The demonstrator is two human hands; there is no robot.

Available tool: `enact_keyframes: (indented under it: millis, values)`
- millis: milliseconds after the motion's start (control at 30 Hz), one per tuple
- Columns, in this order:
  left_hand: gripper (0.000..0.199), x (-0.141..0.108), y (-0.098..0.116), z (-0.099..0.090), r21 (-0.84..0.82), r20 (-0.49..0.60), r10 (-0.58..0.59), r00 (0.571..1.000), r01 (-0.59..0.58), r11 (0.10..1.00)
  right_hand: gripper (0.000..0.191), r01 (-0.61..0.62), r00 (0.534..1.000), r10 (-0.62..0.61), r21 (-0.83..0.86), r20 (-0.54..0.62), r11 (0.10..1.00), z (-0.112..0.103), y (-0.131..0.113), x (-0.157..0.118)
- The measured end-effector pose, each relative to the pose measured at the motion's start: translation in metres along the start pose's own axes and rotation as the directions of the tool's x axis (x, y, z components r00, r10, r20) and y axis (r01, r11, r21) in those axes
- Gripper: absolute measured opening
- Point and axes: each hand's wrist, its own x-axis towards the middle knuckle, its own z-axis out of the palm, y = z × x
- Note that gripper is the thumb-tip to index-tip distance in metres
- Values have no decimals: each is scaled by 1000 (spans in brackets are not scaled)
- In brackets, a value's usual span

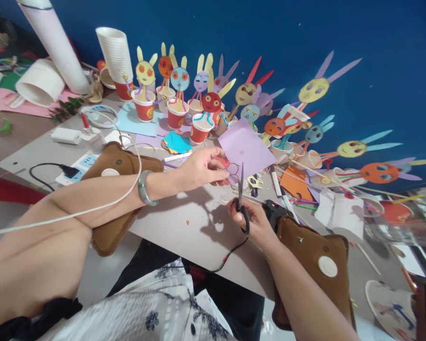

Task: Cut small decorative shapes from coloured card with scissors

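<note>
My left hand is closed in a pinch on a square sheet of purple paper, which is raised above the table and tilted. Small red pieces show at the same fingertips, against the sheet's lower left corner, where round outlines are visible. In my right hand is a pair of scissors with black handles, fingers wrapped through the loops. The blades point up, near the lower edge of the purple paper; whether they touch it I cannot tell. Paper scraps lie on the table behind the blades.
Red and white paper cups with paper rabbit figures line the blue wall. A cup stack stands at the left. Brown cushions lie under both forearms. A white cable crosses over my left arm. A power strip sits at left.
</note>
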Motion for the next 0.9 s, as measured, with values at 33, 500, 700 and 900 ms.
enact_keyframes:
  millis: [33,500,700,900]
  values:
    - [23,0,0,0,0,1,-3,1000,3,1000,62,2,1000,-2,0,0,1000,0,-1,0]
    - [23,0,-1,1,7,12,-13,1000,13,1000,62,25,999,-26,-10,-23,1000,1,1,0]
    - [22,0,0,1,13,17,-1,1000,1,1000,64,-1,999,1,-6,-34,1000,0,4,1]
    - [22,1,-2,0,12,19,12,1000,-12,1000,64,-8,999,8,17,-47,1000,1,4,1]
